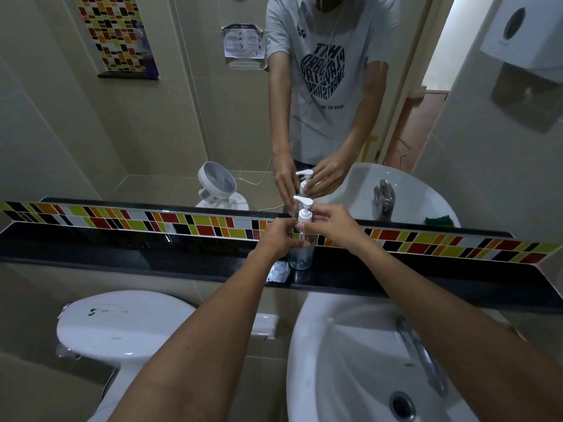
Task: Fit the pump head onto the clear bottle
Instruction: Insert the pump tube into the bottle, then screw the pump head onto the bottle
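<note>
A clear bottle [301,257] stands upright on the black ledge [152,254] below the mirror. A white pump head [303,208] sits on its neck, nozzle pointing left. My left hand [278,240] wraps the bottle's upper body from the left. My right hand [330,220] pinches the white collar of the pump head from the right. The bottle's middle is hidden behind my left fingers. I cannot tell whether the collar is fully seated on the neck.
A white sink [380,360] with a chrome tap [423,357] lies below right. A closed white toilet [122,324] sits below left. The mirror [182,117] behind the ledge reflects me, a small fan and the sink. A coloured tile strip [122,219] runs along the ledge.
</note>
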Demonstrator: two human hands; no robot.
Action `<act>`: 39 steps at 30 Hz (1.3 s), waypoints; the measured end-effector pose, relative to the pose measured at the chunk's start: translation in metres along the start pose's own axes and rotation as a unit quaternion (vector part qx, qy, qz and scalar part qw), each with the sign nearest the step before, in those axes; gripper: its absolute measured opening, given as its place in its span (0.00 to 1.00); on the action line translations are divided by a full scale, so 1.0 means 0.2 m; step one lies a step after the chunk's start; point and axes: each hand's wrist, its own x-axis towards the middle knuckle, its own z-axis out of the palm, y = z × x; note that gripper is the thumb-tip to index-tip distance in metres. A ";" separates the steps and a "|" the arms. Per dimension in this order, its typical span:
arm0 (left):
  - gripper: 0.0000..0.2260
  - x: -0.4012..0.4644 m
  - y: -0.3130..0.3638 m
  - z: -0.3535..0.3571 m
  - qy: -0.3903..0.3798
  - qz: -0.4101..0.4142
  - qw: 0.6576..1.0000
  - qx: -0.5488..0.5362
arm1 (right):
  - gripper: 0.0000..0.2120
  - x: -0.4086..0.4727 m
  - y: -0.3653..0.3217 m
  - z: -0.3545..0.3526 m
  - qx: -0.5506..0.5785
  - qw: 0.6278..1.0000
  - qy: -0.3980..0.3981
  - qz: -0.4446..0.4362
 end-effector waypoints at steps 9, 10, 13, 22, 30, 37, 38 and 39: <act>0.28 0.01 0.00 0.01 -0.002 0.002 1.000 0.004 | 0.23 -0.05 0.04 0.01 0.055 0.993 0.103 0.006; 0.28 0.01 0.00 0.01 -0.002 0.002 1.000 0.004 | 0.25 -0.05 0.03 0.01 0.062 0.995 0.080 0.004; 0.27 0.01 -0.01 0.01 0.001 0.002 1.000 0.001 | 0.23 -0.02 0.00 0.04 0.053 0.998 0.017 -0.003; 0.29 0.02 -0.01 0.01 -0.007 0.013 1.000 0.004 | 0.24 -0.04 0.06 0.03 0.052 0.992 0.111 0.004; 0.22 0.03 -0.03 0.00 0.000 0.024 1.000 -0.007 | 0.21 -0.02 0.02 0.09 0.069 0.997 0.037 0.006; 0.28 0.01 -0.01 0.01 0.002 0.014 1.000 -0.002 | 0.27 -0.04 0.08 0.07 0.089 0.988 0.127 0.016; 0.28 0.01 -0.01 0.01 0.004 0.012 1.000 -0.003 | 0.29 -0.04 0.07 0.06 0.091 0.989 0.116 0.015; 0.27 0.01 -0.02 0.01 0.006 0.010 1.000 -0.005 | 0.29 -0.03 0.06 0.06 0.089 0.991 0.099 0.012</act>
